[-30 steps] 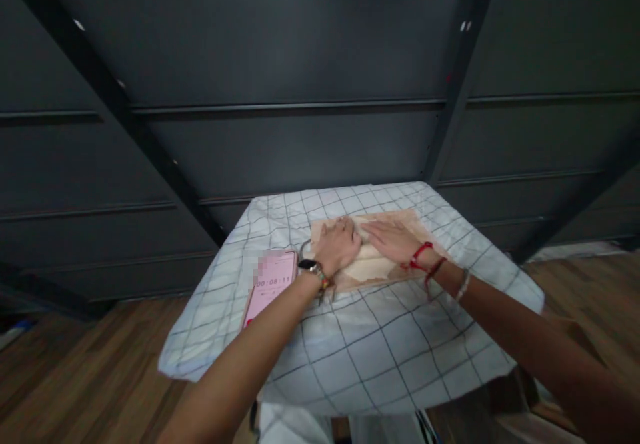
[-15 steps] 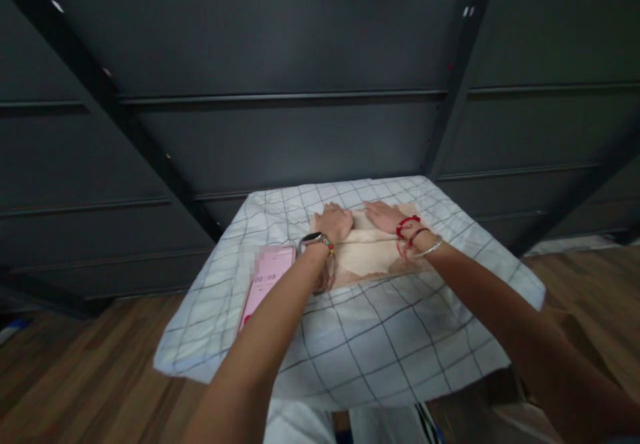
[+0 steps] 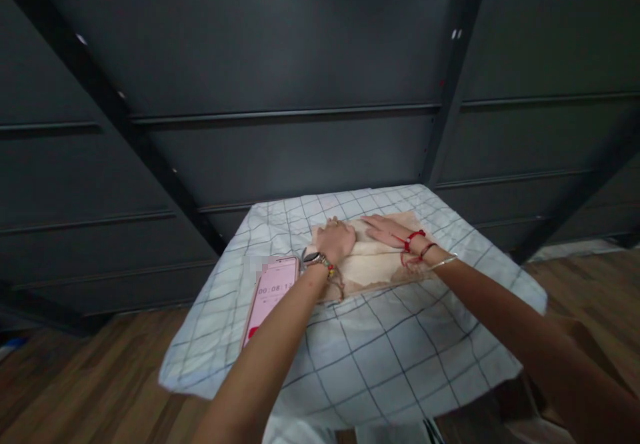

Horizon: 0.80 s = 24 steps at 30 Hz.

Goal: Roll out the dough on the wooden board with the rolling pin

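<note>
A beige piece of cloth (image 3: 370,269), with darker tan patches along its near edge, lies spread on a white checked tablecloth (image 3: 367,344). My left hand (image 3: 338,239) rests on the cloth's left part, its fingers bent but apart; a watch and beaded bracelet circle that wrist. On the far middle part lies my right hand (image 3: 387,232), palm down with fingers stretched toward the left hand. Red strings and a silver bangle are on the right wrist. A narrow fold or seam runs across the cloth between the hands.
A phone (image 3: 273,294) with a pink timer screen lies left of the cloth, partly behind my left forearm. The small table stands against a dark panelled wall (image 3: 290,157). Wooden flooring (image 3: 115,357) shows on both sides.
The view has shifted, so the table sits slightly lower in the picture. My right hand has slid a little left, narrowing the gap to my left hand. Both hands stay on the cloth.
</note>
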### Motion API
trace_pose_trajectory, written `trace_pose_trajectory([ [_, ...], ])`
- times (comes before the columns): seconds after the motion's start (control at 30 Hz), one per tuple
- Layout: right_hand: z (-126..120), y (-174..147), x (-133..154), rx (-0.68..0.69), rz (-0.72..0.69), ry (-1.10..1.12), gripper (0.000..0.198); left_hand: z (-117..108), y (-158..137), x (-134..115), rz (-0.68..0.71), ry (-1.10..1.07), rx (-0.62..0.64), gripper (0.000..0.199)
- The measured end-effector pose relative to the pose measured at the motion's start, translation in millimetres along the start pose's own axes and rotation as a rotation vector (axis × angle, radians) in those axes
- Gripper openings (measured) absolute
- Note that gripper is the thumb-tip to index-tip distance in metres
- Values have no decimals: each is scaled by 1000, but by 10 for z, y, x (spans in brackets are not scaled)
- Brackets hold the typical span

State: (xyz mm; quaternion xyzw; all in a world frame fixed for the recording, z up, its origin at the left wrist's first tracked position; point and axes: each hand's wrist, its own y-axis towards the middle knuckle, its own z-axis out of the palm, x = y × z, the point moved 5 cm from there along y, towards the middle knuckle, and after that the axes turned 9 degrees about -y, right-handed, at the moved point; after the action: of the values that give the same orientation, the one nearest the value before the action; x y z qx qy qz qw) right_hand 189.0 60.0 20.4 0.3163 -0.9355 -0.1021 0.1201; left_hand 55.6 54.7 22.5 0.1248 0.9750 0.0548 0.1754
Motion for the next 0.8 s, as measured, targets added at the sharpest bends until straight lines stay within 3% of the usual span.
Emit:
trace_pose_trajectory([
  [0.23, -94, -279, 111, -44, -207, 280, 26, -10, -419, -62, 38, 140, -60, 40],
  [0.37, -120, -327, 127, -37, -144, 267, 22, -17, -622, -87, 88, 169, -124, 39],
  [0.57, -62, -202, 156, 63, -46, 55, 19, -34, -680, -120, 70, 183, -91, 41],
  [0.8, -84, -20, 178, 155, -68, 57, 24, -52, -703, -134, 70, 207, -139, 41],
])
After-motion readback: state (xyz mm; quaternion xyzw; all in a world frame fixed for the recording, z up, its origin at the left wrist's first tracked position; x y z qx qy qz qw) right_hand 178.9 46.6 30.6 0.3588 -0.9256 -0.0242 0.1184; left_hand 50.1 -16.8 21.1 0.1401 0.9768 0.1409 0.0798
